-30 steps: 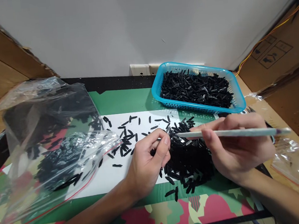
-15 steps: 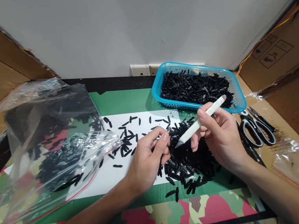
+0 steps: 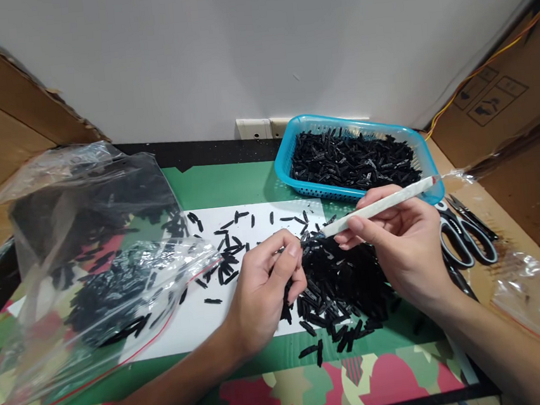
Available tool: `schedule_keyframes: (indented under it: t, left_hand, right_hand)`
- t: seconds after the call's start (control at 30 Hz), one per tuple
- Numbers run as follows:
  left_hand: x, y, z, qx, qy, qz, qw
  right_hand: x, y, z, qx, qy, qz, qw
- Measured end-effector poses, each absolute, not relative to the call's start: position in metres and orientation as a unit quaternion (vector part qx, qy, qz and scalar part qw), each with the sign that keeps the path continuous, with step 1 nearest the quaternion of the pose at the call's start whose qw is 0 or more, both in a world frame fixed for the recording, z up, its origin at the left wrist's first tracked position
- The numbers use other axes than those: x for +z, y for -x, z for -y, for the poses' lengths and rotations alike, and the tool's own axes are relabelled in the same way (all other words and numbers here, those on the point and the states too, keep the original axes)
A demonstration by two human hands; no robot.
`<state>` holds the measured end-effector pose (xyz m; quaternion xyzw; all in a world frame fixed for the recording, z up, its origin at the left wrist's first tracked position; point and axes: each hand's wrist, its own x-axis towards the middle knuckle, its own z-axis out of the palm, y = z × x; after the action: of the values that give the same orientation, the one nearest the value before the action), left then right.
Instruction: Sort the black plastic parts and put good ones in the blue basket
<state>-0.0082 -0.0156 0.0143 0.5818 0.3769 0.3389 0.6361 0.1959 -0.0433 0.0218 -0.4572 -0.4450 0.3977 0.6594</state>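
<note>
My right hand (image 3: pixel 404 234) grips a slim white pen-like tool (image 3: pixel 380 207) with a pointed grey tip, its kind unclear. The tip points left, close to the fingertips of my left hand (image 3: pixel 271 285). Those left fingers are closed in a pinch; whatever is between them is hidden or too small to name. Beneath both hands lies a heap of small black strip-like pieces (image 3: pixel 327 302), partly covered by the hands. More black pieces (image 3: pixel 227 257) are scattered over a white sheet (image 3: pixel 200 327) on the left.
A blue plastic basket (image 3: pixel 291 180) full of black pieces stands at the back. Scissors (image 3: pixel 469 240) and a small clear bag (image 3: pixel 527 298) lie on the right. On the left rests a large clear zip bag (image 3: pixel 94 213) with black pieces. Cardboard (image 3: pixel 503 97) and a wall (image 3: pixel 189 57) enclose the table.
The white tool has swung flatter, and its tip has moved up beside my left fingertips. My right hand has shifted slightly right. My left hand has hardly moved, still pinched.
</note>
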Motion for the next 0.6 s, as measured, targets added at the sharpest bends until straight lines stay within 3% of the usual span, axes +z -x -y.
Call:
schedule_keyframes:
  t: [0.23,0.6]
  left_hand:
    - [0.0151,0.0081,0.0152,0.348,-0.574,-0.384,0.634]
    - [0.0163,0.0086,0.0157,0.345,-0.577,-0.380,0.636]
  right_hand:
    - [0.0219,-0.2025,0.0415,0.421,0.470,0.444,0.636]
    - [0.0173,-0.1958,0.0408,0.437,0.558,0.611,0.353]
